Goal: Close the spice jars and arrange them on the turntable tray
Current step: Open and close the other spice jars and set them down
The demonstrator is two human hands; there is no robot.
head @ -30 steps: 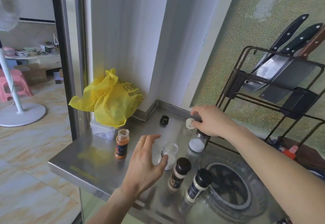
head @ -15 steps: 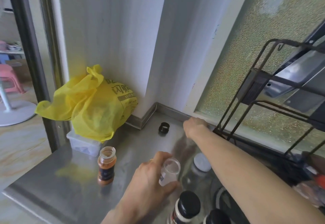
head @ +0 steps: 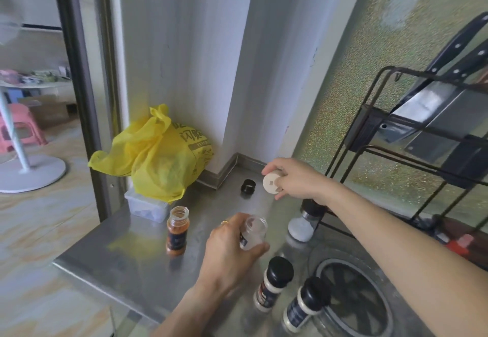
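Note:
My left hand (head: 229,254) grips an open clear jar (head: 253,233), tilted, just above the steel counter (head: 126,262). My right hand (head: 295,178) holds a white shaker lid (head: 273,183) in its fingers, lifted above the counter's back corner. An open jar of orange spice (head: 177,227) stands uncapped to the left. A loose black cap (head: 248,186) lies near the wall. Two black-capped jars (head: 274,282) (head: 306,303) stand at the front beside the clear turntable tray (head: 351,299). A white-based jar (head: 303,224) sits under my right forearm.
A yellow plastic bag (head: 158,157) rests on a small clear box (head: 146,206) at the counter's back left. A black wire rack (head: 412,135) with knives stands on the right. The counter's left edge drops to a tiled floor with a fan base (head: 29,172).
My right hand has picked the white lid up from the back of the counter. My left hand has closed round the clear jar and tilted it. The camera shifted.

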